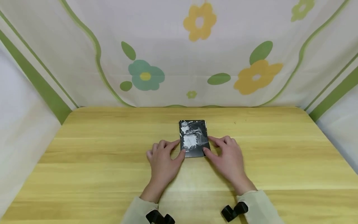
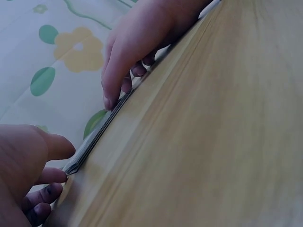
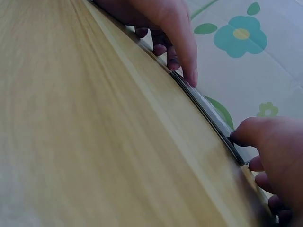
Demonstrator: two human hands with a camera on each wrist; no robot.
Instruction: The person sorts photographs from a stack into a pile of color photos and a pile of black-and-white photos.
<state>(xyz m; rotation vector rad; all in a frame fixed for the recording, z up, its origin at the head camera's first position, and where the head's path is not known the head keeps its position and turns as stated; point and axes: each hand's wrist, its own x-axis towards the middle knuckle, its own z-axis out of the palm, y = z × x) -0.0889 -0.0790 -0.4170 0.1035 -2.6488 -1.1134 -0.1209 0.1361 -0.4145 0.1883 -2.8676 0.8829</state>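
Note:
A small black-and-white card (image 1: pixel 193 138) lies flat in the middle of the wooden table (image 1: pixel 106 149). My left hand (image 1: pixel 170 151) rests on the table at the card's left edge, index finger and thumb tip touching its lower left corner. My right hand (image 1: pixel 217 148) mirrors it at the right edge, thumb at the lower right corner. In the left wrist view the card (image 2: pixel 102 127) shows as a thin dark edge between my left thumb (image 2: pixel 57 146) and the right hand (image 2: pixel 137 42). The right wrist view has the card's edge (image 3: pixel 208 113) between the right hand (image 3: pixel 274 146) and the left hand (image 3: pixel 170 23).
A flowered white and green cloth (image 1: pixel 179 53) hangs behind and to both sides of the table. Black camera mounts (image 1: pixel 233 211) sit on both beige sleeves near the front edge. Bare wood surrounds the card.

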